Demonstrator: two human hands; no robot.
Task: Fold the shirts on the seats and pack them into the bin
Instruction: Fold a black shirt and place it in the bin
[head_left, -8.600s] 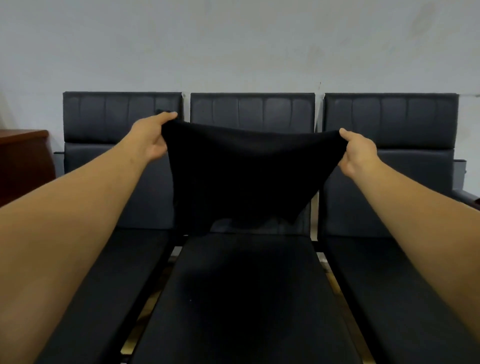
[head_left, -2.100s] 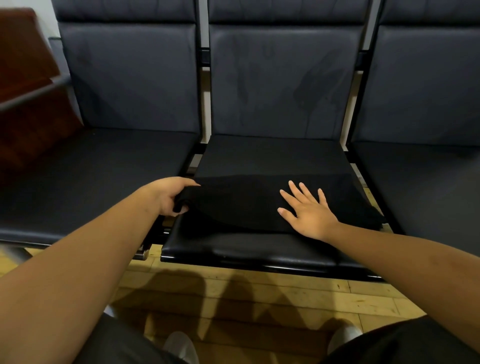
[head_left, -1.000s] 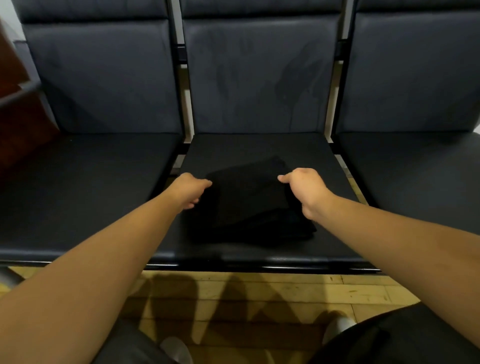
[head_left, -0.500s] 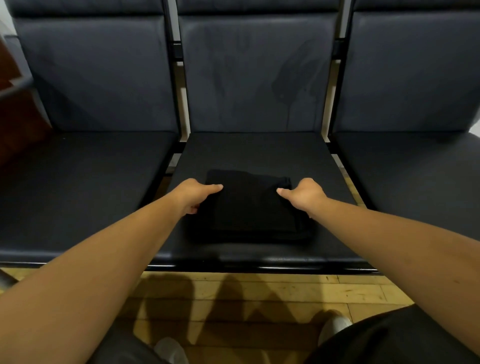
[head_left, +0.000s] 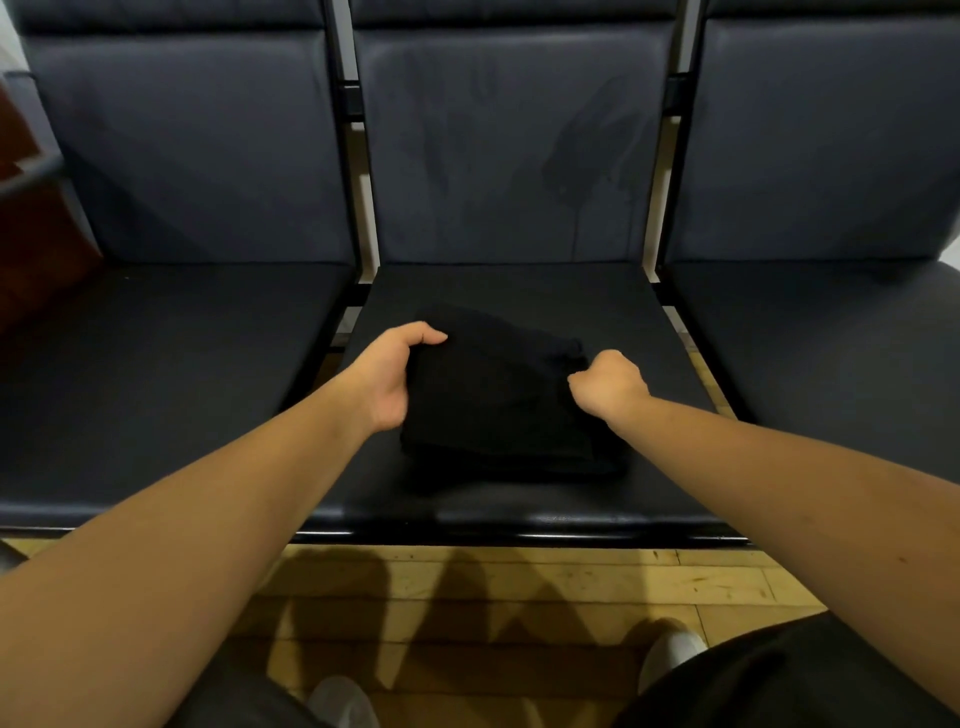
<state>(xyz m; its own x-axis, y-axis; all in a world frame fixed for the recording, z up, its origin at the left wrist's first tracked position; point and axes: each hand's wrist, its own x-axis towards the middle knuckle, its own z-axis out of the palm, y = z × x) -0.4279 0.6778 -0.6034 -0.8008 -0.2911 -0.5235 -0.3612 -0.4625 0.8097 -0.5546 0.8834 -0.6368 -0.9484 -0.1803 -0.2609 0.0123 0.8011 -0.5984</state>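
A black shirt, folded into a small thick rectangle, is at the front half of the middle seat. My left hand grips its left edge, thumb over the top and fingers underneath. My right hand is curled tight on the right edge of the bundle. The far part of the shirt is tilted up off the cushion while its near edge still lies on the seat. No bin is in view.
Three dark padded seats stand in a row, the left seat and the right seat bare. A reddish wooden cabinet stands at the far left. Wooden floor and my shoes lie below the seat edge.
The shirt went from held spread in the air to folded small on the middle seat. In the last half second both hands closed on its sides and the far part tilted up.
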